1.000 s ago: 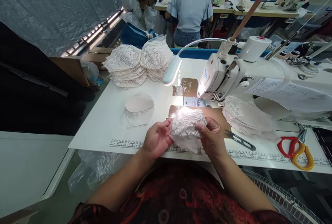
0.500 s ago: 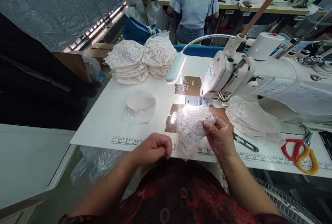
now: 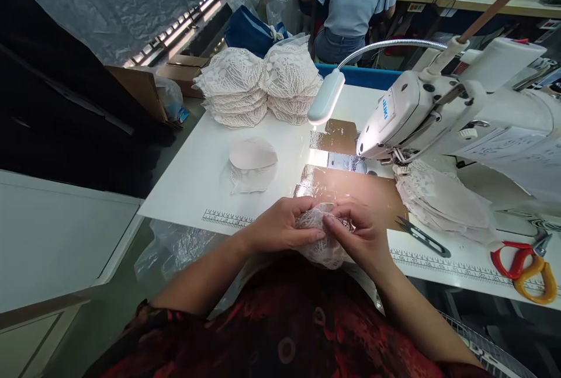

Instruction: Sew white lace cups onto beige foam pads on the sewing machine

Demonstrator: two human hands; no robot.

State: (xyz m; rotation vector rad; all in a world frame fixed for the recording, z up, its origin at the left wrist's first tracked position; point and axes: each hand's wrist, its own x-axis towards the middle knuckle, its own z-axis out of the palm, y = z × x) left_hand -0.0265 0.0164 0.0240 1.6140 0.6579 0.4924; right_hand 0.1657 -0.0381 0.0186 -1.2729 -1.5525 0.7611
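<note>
A white lace cup piece (image 3: pixel 323 252) is held between both hands at the front edge of the sewing table (image 3: pixel 193 185). My left hand (image 3: pixel 287 227) grips its left side, thumb on top. On the right side, my right hand (image 3: pixel 357 229) pinches the lace with thumb and fingers. The fingers partly cover the piece. Just beyond the hands is the needle area of a white sewing machine (image 3: pixel 407 109), with its lamp (image 3: pixel 326 97) hanging to the left. Black thread snips (image 3: pixel 423 238) lie to the right of my right hand.
Stacked lace cups (image 3: pixel 236 89) stand at the back left. A pale cup piece (image 3: pixel 253 156) lies on the table's left. More lace pieces (image 3: pixel 442 197) are piled under the machine arm. Scissors (image 3: pixel 526 267) with red and yellow handles lie far right. A person (image 3: pixel 359 1) sits ahead.
My left hand has come right and taken hold of the lace cup piece. The piece has moved away from the needle area towards my body. The camera view has shifted.
</note>
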